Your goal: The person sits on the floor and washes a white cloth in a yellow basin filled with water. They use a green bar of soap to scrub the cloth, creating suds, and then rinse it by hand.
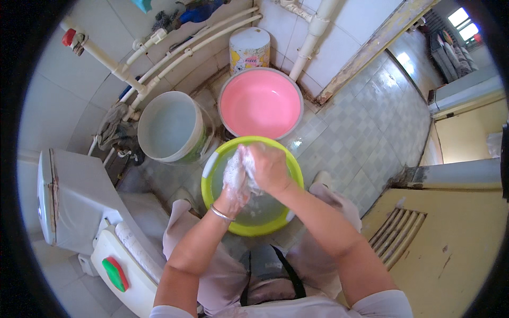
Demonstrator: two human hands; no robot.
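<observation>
Above a yellow-green plastic basin [254, 231] of cloudy water [260, 212], both hands are pressed together around a soapy wet cloth [250, 169]. My left hand [235, 181] is coated in white suds and wears a silver bangle [222, 213] at the wrist. My right hand [270, 165] is curled into a fist over the cloth from the right. Most of the cloth is hidden between the fingers, so its shape and kind cannot be told. The basin stands on the floor between my knees.
Beyond the basin stand a pink tub [260, 103] and a water-filled bucket [169, 127]. A patterned bin [249, 51] is in the corner by white pipes [191, 51]. At left are a toilet [87, 190] and a green-and-red sponge or brush [115, 274]; at right, a yellow door [449, 246] with slats.
</observation>
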